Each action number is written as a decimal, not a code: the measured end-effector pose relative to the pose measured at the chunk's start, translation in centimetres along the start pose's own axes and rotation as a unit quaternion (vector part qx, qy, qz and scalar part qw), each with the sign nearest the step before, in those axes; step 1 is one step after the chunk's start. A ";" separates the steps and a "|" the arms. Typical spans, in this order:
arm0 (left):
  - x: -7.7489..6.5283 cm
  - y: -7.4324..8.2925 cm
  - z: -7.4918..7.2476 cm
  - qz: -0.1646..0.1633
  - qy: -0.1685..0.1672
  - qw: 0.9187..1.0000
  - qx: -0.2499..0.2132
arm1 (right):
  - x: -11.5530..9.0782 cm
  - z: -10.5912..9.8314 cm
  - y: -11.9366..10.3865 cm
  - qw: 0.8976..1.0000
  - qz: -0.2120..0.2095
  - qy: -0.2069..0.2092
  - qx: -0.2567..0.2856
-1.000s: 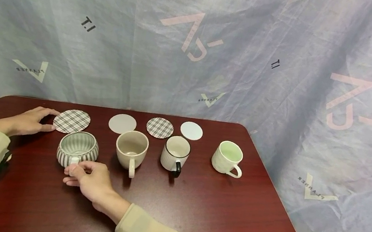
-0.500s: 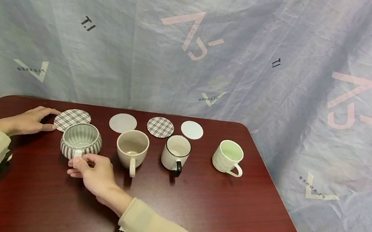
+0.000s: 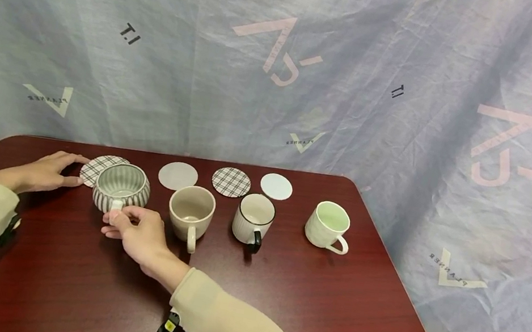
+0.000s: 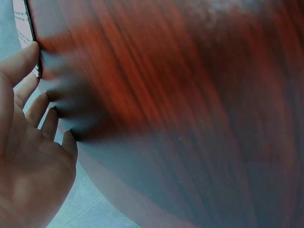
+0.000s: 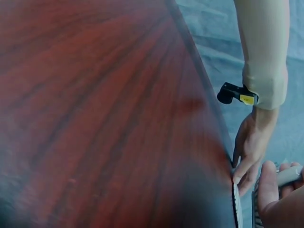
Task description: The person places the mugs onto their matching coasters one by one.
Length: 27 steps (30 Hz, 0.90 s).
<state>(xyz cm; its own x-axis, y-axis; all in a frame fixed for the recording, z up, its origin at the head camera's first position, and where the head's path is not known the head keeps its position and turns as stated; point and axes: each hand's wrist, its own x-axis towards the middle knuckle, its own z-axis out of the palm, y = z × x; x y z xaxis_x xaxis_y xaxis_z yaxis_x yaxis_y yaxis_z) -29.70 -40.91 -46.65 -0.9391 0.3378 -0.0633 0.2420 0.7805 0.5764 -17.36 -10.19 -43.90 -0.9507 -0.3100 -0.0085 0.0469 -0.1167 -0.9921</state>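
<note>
My right hand (image 3: pixel 142 236) pinches the handle of a rounded, grey-and-white striped mug (image 3: pixel 111 202) between thumb and fingers. The mug is upright and overlaps the near right part of a plaid coaster (image 3: pixel 92 169) in the head view. At that coaster's left edge, my left hand (image 3: pixel 51 171) has its thumb and index finger touching the rim. The left wrist view shows the left hand's fingers (image 4: pixel 47 123) spread with tips on the table and a sliver of the coaster (image 4: pixel 23 21). Low in the right wrist view, the right hand (image 5: pixel 285 204) holds the mug handle (image 5: pixel 289 175).
Right of the striped mug stand a beige mug (image 3: pixel 180 219), a white ribbed mug with black handle (image 3: pixel 246 226) and a pale green mug (image 3: pixel 320 232). Behind them lie a grey coaster (image 3: pixel 178 176), another plaid coaster (image 3: pixel 231 182) and a white coaster (image 3: pixel 276 186). A cloth backdrop (image 3: pixel 208 65) hangs behind the table.
My right hand has carried the striped mug away from me, so it now covers part of the plaid coaster in the head view. The left hand has stayed at the coaster's edge.
</note>
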 end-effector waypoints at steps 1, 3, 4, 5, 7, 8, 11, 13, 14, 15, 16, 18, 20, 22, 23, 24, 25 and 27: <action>0.0 0.2 -0.1 -0.006 -0.004 1.000 0.003 | 0.2 0.1 -0.1 1.000 -0.001 0.001 0.001; -0.1 0.3 -0.4 -0.006 -0.015 1.000 0.004 | 0.5 0.2 -0.3 1.000 -0.003 0.006 0.003; -0.2 0.5 -0.5 -0.009 -0.017 1.000 0.006 | 0.7 0.3 -0.3 1.000 -0.003 0.009 0.002; -0.2 0.5 -0.5 -0.011 -0.018 1.000 0.006 | 0.8 0.5 -0.4 1.000 -0.003 0.012 0.000; -0.2 0.3 -0.5 -0.011 -0.015 1.000 0.007 | 1.1 0.7 -0.6 1.000 -0.003 0.017 0.002; -0.2 0.1 -0.5 -0.012 -0.013 1.000 0.005 | 1.2 0.9 -0.7 1.000 -0.004 0.020 0.002; 0.0 -0.5 -0.2 -0.008 -0.004 1.000 0.000 | 1.7 1.3 -0.8 1.000 -0.004 0.025 0.003; 0.1 -0.6 -0.1 -0.009 -0.001 1.000 0.001 | 2.0 1.5 -0.9 1.000 -0.005 0.029 0.001; 0.1 -0.5 -0.1 -0.007 -0.004 1.000 -0.001 | 2.1 1.6 -1.0 1.000 -0.005 0.031 -0.002; 0.1 -0.4 -0.1 -0.007 -0.007 1.000 -0.001 | 2.3 1.7 -1.0 0.999 -0.005 0.033 -0.001; 0.0 -0.2 -0.2 -0.013 -0.009 1.000 0.001 | 2.4 1.7 -1.0 0.999 -0.006 0.034 0.001; -0.2 0.2 -0.4 -0.013 -0.016 1.000 0.003 | 2.7 1.8 -1.0 0.999 -0.007 0.036 0.004; -0.3 0.5 -0.5 -0.017 -0.021 1.000 0.004 | 3.0 1.9 -1.0 0.999 -0.010 0.037 0.006; -0.4 0.6 -0.5 -0.023 -0.018 1.000 0.007 | 3.3 1.8 -1.0 0.999 -0.013 0.041 0.008; -0.4 0.7 -0.4 -0.023 -0.019 1.000 0.006 | 3.5 1.8 -1.0 0.999 -0.014 0.043 0.007; -0.4 0.8 -0.4 -0.022 -0.019 1.000 0.005 | 3.6 1.8 -1.0 0.999 -0.015 0.046 0.004; -0.3 0.8 -0.4 -0.022 -0.021 1.000 0.005 | 3.7 1.8 -1.0 0.999 -0.015 0.048 0.002; -0.4 0.8 -0.5 -0.022 -0.023 0.999 0.008 | 3.9 1.7 -1.0 0.999 -0.015 0.050 -0.001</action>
<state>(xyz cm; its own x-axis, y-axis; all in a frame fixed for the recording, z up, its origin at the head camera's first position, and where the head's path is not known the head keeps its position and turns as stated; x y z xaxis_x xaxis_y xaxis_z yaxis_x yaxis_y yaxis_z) -29.28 -40.66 -45.72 -0.9368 0.3261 -0.1269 0.2039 0.8034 0.5594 -20.60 -12.90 -42.73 -0.9774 -0.2110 0.0098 0.0166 -0.1228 -0.9923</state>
